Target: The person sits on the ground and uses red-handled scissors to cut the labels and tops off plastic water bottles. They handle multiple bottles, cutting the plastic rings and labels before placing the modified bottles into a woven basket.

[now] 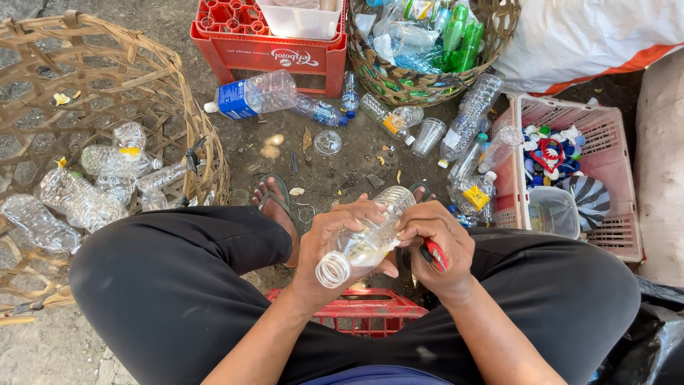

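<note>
The left hand (pixel 335 246) gripped a clear plastic bottle (pixel 367 239); beside the bottle, the right hand (pixel 434 246) held a red cutter (pixel 435 254) against it.

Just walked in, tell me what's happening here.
A person sits on a low red crate, holding a clear plastic bottle in the left hand, open neck toward the camera. The right hand grips a red-handled tool against the bottle. Stripped bottles lie in the wicker basket at left; loose caps fill the pink crate at right.
</note>
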